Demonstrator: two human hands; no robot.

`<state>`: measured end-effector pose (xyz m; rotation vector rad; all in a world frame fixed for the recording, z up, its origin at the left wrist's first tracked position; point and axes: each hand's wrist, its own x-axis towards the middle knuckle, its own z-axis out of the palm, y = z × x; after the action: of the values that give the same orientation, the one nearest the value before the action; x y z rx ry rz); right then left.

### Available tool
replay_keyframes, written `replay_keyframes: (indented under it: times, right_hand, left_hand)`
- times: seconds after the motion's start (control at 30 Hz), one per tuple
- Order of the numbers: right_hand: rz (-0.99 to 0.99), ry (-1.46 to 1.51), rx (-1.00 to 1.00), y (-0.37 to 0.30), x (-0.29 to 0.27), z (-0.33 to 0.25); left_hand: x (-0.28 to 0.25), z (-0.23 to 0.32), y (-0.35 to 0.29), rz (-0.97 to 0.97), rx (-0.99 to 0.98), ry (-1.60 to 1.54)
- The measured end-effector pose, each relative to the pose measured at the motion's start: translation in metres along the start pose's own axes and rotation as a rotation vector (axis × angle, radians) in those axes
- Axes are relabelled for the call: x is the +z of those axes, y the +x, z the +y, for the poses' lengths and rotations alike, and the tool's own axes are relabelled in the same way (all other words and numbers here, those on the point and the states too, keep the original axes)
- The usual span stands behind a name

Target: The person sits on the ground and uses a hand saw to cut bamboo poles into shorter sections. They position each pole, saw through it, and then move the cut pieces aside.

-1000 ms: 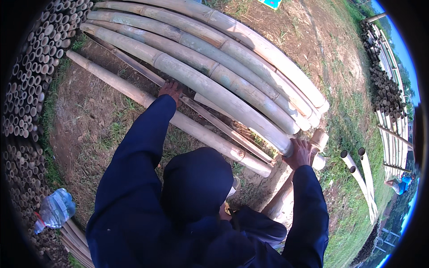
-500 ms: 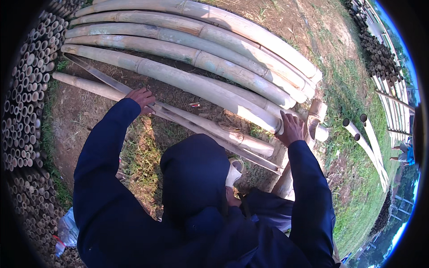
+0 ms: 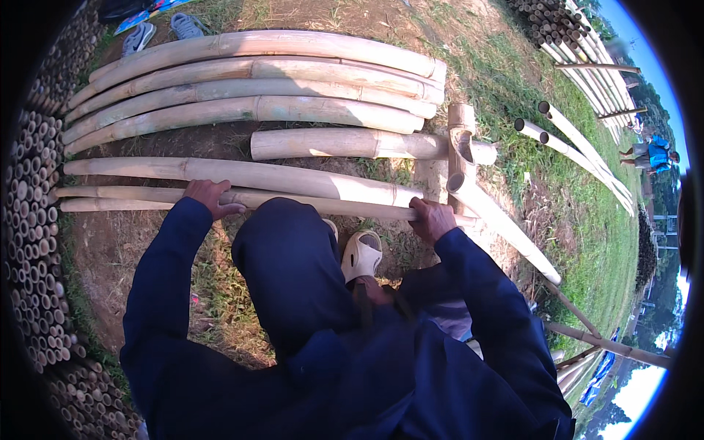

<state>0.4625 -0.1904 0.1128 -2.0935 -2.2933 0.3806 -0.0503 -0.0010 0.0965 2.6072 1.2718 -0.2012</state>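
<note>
A long, narrow split bamboo length (image 3: 323, 204) lies across in front of my knees. My left hand (image 3: 211, 199) is wrapped over its middle, thumb pointing right. My right hand (image 3: 434, 218) grips its right end. Just beyond it, nearly parallel, rests a thick bamboo pole (image 3: 242, 176); its right end comes close to my right fingers. Another thin bamboo piece (image 3: 110, 205) shows under the split length at the left, mostly hidden by my left arm and knee.
Several thick bamboo poles (image 3: 257, 70) lie farther off, with a shorter pole (image 3: 323, 144) reaching a notched bamboo support (image 3: 460, 143). Stacked bamboo (image 3: 37, 220) walls the left. A pole (image 3: 513, 235) slants right. My sandalled foot (image 3: 361, 257) is below. A person (image 3: 653, 154) stands far right.
My right hand has left the thick pole's end and now grips the split length. That pole lies nearer me, apart from the group. The split length has turned more level, and the view has shifted.
</note>
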Motion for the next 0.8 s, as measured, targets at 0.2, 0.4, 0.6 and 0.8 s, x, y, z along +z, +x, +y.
replay_keyframes:
  times: [0.2,0.4,0.6,0.8]
  right_hand:
    - [-0.063,0.028,0.084,-0.026,0.046,0.016]
    - [-0.098,-0.046,0.114,-0.039,0.090,0.030]
    - [0.401,0.524,0.741,-0.034,0.038,0.045]
    - [0.819,1.996,1.258,0.000,0.042,0.105]
  left_hand:
    - [0.030,0.044,-0.003,-0.135,-0.141,-0.145]
    - [0.043,0.070,0.002,-0.129,-0.145,-0.275]
    - [0.043,0.080,0.008,-0.064,-0.151,-0.368]
    - [0.046,0.083,0.015,0.017,-0.182,-0.487]
